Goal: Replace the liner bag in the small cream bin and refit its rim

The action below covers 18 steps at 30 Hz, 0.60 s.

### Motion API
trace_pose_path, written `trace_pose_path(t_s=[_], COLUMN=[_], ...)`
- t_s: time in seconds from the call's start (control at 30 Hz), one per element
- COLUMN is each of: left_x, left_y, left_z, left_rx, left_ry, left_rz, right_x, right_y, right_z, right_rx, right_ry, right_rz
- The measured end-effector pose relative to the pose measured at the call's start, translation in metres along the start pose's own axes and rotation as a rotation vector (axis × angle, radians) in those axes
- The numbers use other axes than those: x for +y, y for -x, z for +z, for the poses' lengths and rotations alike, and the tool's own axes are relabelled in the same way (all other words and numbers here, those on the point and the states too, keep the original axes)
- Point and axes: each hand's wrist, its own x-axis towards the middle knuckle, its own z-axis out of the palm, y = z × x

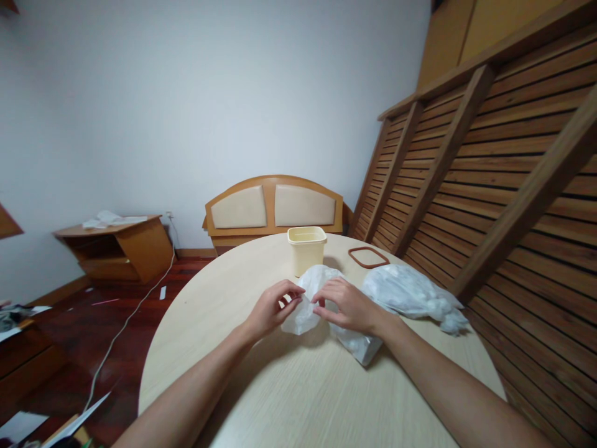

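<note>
one table [200, 323]: two hands [273, 306] [345, 303] pinch one bag [298, 320] (one bin [308, 254] behind)

No text, label, brand, number or sign can be read.

We've got a thin white plastic bag [304, 313], kinda see-through, all crinkled and loosely puffed out. It's around 6 o'clock from the middle of our view, its length running from 1 o'clock down to 7.
</note>
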Motion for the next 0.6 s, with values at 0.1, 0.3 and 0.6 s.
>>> trace_pose_path(t_s=[0.1, 0.3, 0.6], left_x=[0.002, 0.004, -0.010], left_y=[0.001, 0.005, 0.007], left_z=[0.000, -0.008, 0.028], left_rx=[0.001, 0.016, 0.032], left_ry=[0.021, -0.033, 0.024], left_rz=[-0.023, -0.032, -0.283], right_x=[0.000, 0.010, 0.034], right_y=[-0.001, 0.000, 0.001], right_z=[0.004, -0.001, 0.002], right_rx=[-0.003, 0.212, 0.547], right_ry=[0.004, -0.052, -0.461], right_rz=[-0.003, 0.146, 0.379])
